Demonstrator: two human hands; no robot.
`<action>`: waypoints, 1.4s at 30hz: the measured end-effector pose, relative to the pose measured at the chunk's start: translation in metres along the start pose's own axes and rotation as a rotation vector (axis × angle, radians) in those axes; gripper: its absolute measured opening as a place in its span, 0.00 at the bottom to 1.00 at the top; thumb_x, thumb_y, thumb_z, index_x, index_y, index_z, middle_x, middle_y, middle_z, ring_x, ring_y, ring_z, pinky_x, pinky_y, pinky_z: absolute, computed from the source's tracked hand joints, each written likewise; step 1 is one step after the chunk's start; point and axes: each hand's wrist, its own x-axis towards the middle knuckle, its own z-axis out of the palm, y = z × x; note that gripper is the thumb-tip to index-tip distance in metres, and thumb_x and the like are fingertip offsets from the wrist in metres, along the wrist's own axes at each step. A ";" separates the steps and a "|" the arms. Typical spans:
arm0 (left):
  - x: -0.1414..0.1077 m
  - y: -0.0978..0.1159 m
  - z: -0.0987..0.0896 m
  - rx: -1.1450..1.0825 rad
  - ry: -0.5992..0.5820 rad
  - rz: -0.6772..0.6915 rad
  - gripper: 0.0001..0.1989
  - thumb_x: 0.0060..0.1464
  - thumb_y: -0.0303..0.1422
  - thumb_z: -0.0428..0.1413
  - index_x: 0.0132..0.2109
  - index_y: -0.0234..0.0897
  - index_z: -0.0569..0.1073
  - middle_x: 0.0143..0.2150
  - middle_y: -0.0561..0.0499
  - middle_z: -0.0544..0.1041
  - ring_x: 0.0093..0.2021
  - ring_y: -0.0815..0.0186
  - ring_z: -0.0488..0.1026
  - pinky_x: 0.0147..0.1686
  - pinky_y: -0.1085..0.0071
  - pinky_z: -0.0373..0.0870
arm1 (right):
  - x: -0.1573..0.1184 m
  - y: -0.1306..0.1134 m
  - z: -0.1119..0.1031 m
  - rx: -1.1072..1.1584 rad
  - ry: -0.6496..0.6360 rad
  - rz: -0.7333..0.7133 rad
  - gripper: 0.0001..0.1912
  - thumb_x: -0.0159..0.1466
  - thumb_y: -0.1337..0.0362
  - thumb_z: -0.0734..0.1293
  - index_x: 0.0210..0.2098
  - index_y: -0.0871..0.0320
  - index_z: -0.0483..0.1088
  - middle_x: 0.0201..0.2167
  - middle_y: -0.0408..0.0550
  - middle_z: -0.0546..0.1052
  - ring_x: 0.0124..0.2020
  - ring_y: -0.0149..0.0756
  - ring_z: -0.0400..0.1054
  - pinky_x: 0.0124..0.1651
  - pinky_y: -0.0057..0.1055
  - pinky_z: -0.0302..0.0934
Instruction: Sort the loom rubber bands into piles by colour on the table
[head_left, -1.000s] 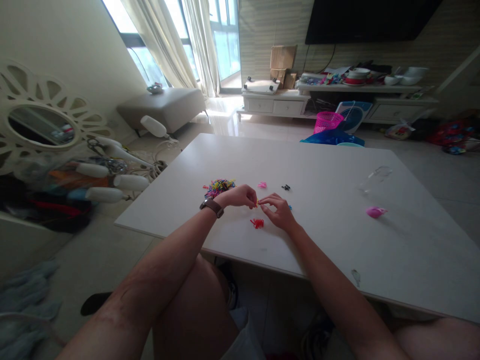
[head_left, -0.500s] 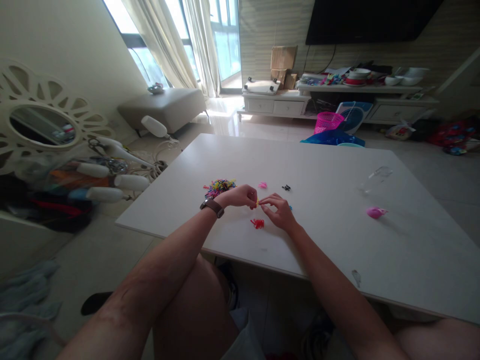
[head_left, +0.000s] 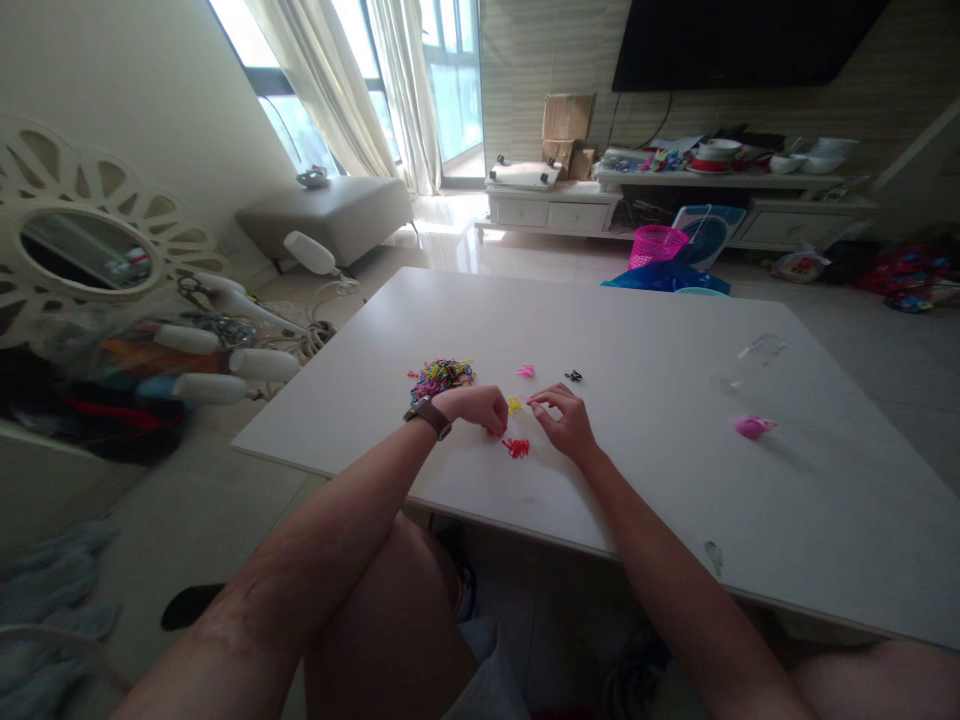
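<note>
My left hand (head_left: 484,408), with a watch (head_left: 429,414) on its wrist, is pinched at the left edge of a small heap of red rubber bands (head_left: 517,448); a bit of red shows at its fingertips. My right hand (head_left: 564,418) is just right of a yellow heap of bands (head_left: 514,405), thumb and forefinger closed together. Whatever lies between them is too small to make out. Behind my left wrist is a mixed multicolored pile of bands (head_left: 442,378). Farther back are a pink group (head_left: 526,371) and a black group (head_left: 573,376).
On the white table (head_left: 645,340), a clear plastic container (head_left: 761,348) and a pink object (head_left: 752,427) lie to the right. A small clear item (head_left: 713,556) is near the front edge. A lamp with white shades (head_left: 262,365) stands left of the table.
My left hand has moved from the yellow bands toward me, to the red heap. My right hand has shifted slightly right, and the yellow heap shows between the hands.
</note>
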 end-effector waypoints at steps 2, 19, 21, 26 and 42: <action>0.001 0.003 0.004 0.043 -0.026 -0.016 0.05 0.39 0.28 0.62 0.28 0.33 0.81 0.24 0.52 0.78 0.25 0.70 0.70 0.28 0.75 0.63 | 0.000 0.002 0.000 0.001 0.002 0.000 0.08 0.65 0.66 0.66 0.31 0.53 0.75 0.33 0.46 0.81 0.39 0.40 0.70 0.44 0.40 0.67; -0.011 0.012 -0.011 0.024 0.034 -0.088 0.06 0.45 0.28 0.60 0.23 0.33 0.79 0.25 0.48 0.80 0.26 0.68 0.74 0.27 0.75 0.65 | 0.003 0.032 -0.003 -0.415 -0.016 0.093 0.10 0.65 0.65 0.62 0.42 0.57 0.74 0.42 0.51 0.79 0.48 0.46 0.69 0.53 0.43 0.62; -0.014 0.008 -0.017 0.006 0.152 -0.109 0.07 0.46 0.29 0.60 0.23 0.33 0.79 0.24 0.48 0.80 0.27 0.68 0.74 0.28 0.76 0.66 | 0.008 0.036 -0.001 -0.526 -0.075 0.142 0.13 0.65 0.64 0.62 0.47 0.58 0.73 0.48 0.53 0.78 0.51 0.48 0.67 0.53 0.43 0.60; -0.022 -0.008 -0.032 -0.061 0.588 -0.243 0.08 0.48 0.30 0.58 0.26 0.31 0.78 0.25 0.47 0.79 0.25 0.69 0.72 0.26 0.76 0.64 | 0.025 0.039 0.007 -0.696 -0.186 0.195 0.17 0.66 0.62 0.61 0.52 0.59 0.71 0.53 0.55 0.76 0.54 0.49 0.65 0.53 0.43 0.58; -0.024 -0.039 -0.037 -0.049 0.853 -0.426 0.09 0.46 0.31 0.64 0.36 0.32 0.83 0.30 0.45 0.81 0.33 0.66 0.74 0.29 0.75 0.63 | 0.034 0.046 0.008 -0.688 -0.194 0.199 0.15 0.66 0.62 0.60 0.49 0.58 0.73 0.56 0.55 0.75 0.57 0.47 0.64 0.56 0.41 0.58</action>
